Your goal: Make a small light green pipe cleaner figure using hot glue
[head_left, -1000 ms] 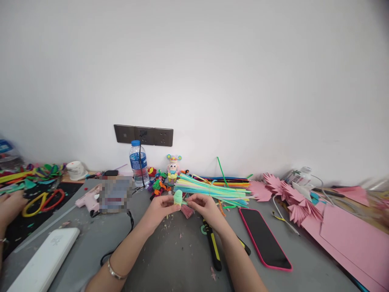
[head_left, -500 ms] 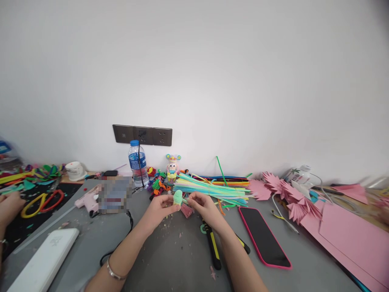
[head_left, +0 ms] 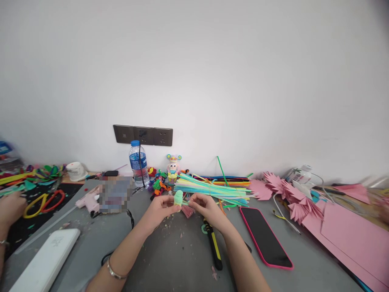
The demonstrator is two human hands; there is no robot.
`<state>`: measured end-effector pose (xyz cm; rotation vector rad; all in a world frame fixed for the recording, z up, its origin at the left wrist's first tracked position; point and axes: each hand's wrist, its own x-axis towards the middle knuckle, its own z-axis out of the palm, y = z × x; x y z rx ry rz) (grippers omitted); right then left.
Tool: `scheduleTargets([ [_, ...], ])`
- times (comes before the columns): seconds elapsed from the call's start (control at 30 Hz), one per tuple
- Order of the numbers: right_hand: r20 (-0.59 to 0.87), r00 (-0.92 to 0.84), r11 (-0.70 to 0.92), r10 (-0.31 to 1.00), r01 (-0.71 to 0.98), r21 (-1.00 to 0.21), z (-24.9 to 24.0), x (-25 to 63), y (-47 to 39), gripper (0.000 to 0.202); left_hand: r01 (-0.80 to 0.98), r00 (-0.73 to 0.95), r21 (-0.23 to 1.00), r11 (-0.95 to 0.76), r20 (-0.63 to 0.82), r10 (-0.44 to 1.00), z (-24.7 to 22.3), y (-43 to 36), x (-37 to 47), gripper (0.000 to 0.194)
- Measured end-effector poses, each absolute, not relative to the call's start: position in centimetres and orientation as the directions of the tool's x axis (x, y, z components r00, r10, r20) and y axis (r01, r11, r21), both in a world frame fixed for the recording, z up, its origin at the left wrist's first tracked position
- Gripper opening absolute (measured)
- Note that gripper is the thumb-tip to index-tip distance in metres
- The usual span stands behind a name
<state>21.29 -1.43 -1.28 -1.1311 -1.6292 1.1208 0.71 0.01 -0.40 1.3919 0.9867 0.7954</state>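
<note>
A small mint-green fuzzy figure (head_left: 178, 198), apparently wound from pipe cleaner, is pinched between the thumb and fingers of my left hand (head_left: 160, 209). From its right side a short green strand (head_left: 186, 202) sticks out. My right hand (head_left: 204, 206) closes its thumb and forefinger on the free end of this strand. Just below the fingertips lies a bunch of pink strands (head_left: 187, 211). A tool with a black-and-yellow handle (head_left: 214, 247) lies beside my right wrist, partly covered by the forearm. Behind my hands is a bundle of pastel pipe cleaners (head_left: 212, 190).
A water bottle (head_left: 139, 164) and a decorated doll (head_left: 173, 168) stand near the wall. A pink-cased phone (head_left: 266, 237) and folded pink paper (head_left: 304, 207) lie right. On the left are a white device (head_left: 48, 259), yellow-and-red scissors (head_left: 45, 204) and another person's hand (head_left: 12, 209).
My hands stay nearly in place with the green figure between them. The view shifts slightly, and my right forearm covers more of the tool's second handle.
</note>
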Motion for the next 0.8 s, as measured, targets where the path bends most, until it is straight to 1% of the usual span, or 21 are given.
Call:
scheduleTargets([
  [0.1,0.141,-0.237,0.189,0.961,0.192,-0.963,-1.1,21.5,-1.5,0.031,0.08,0.419,0.996,0.036,-0.067,0.906,-0.7,0.1,0.8,0.039],
  [0.17,0.153,-0.195,0.181,0.969,0.133,-0.975,-0.9,21.3,-1.6,0.031,0.046,0.404,0.999,0.017,-0.035,0.914,-1.0,0.2,0.9,0.039],
  [0.3,0.17,-0.026,0.169,0.985,-0.04,-0.985,-0.7,19.9,-1.8,0.031,-0.067,0.313,0.998,-0.012,0.032,0.949,-1.6,0.2,1.3,0.039],
  [0.4,0.174,0.087,0.185,0.981,-0.148,-0.971,-1.1,18.8,-1.8,0.032,-0.151,0.226,0.988,-0.004,0.039,0.973,-1.7,0.1,1.7,0.038],
  [0.5,0.17,0.148,0.2,0.974,-0.214,-0.956,-1.8,18.1,-1.6,0.032,-0.208,0.175,0.978,0.001,0.036,0.984,-1.6,-0.2,2.1,0.037],
  [0.6,0.172,0.184,0.212,0.968,-0.225,-0.951,-1.9,18.1,-1.5,0.031,-0.231,0.165,0.973,0.007,0.032,0.986,-1.5,-0.3,2.3,0.037],
  [0.67,0.185,0.193,0.224,0.964,-0.202,-0.954,-1.6,18.2,-1.6,0.032,-0.222,0.164,0.975,0.007,0.03,0.986,-1.5,-0.3,2.2,0.036],
  [0.8,0.2,0.131,0.216,0.971,-0.118,-0.969,-1.0,18.4,-1.8,0.033,-0.16,0.156,0.987,0.005,0.02,0.987,-1.5,-0.1,1.8,0.037],
])
